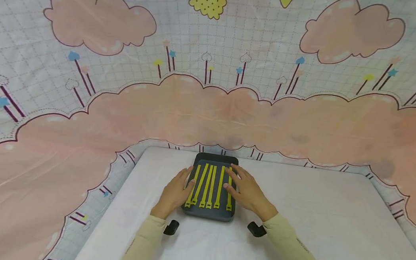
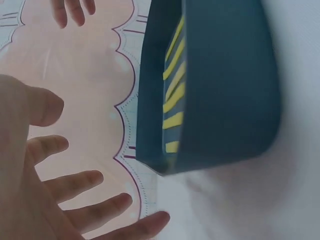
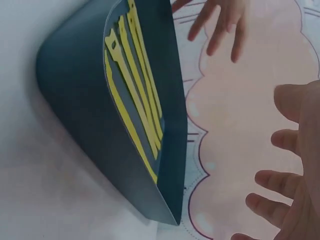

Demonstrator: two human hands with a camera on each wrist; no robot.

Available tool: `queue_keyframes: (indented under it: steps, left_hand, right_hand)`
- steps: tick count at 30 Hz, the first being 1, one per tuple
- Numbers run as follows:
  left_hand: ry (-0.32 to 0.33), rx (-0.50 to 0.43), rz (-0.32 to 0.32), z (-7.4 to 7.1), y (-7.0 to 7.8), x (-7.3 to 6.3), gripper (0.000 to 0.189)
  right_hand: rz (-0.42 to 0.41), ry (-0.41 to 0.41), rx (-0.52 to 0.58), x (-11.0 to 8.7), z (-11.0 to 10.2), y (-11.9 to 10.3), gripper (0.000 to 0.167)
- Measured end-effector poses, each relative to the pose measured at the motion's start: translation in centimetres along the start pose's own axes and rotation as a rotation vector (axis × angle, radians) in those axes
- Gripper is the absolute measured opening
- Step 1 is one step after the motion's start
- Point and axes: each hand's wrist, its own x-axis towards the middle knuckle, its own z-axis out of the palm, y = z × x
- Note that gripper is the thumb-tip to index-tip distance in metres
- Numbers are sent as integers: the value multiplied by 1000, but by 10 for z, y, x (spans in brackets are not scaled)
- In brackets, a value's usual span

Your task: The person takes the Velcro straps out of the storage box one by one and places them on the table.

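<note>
A dark blue-grey tray (image 1: pixel 208 213) stands on the white table, and several yellow straps (image 1: pixel 218 188) with slotted heads lie side by side inside it, roughly lengthwise. In the head view my left hand (image 1: pixel 173 191) is over the tray's left edge, its fingers loosely extended. My right hand (image 1: pixel 249 190) is at the right edge, fingers spread and overlapping the rightmost strap in that view. Both wrist views show fingers held apart with nothing between them; the tray's outer wall (image 2: pixel 230 85) and some straps (image 3: pixel 127 70) are seen beside them.
The white table (image 1: pixel 317 216) extends to both sides of the tray. Behind it hangs a curtain (image 1: pixel 251 120) printed with pink clouds and stars. A black wrist-worn piece (image 1: pixel 257 229) sticks out by the right sleeve, another (image 1: pixel 171 227) by the left.
</note>
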Motion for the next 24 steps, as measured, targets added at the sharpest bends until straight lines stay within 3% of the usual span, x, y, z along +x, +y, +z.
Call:
queue_keyframes:
  steps: [4,10,24]
  left_hand:
    - [28,-45,-37,0,-5,-3,54]
    - [52,-106,-38,1,-13,-4,52]
    - [-55,-292,-68,8,-29,-6,49]
  right_hand:
    - [6,-12,15,3,4,-3,56]
    - [2,-24,39,8,6,-8,54]
    - [-134,-37,-17,26,7,-24,46]
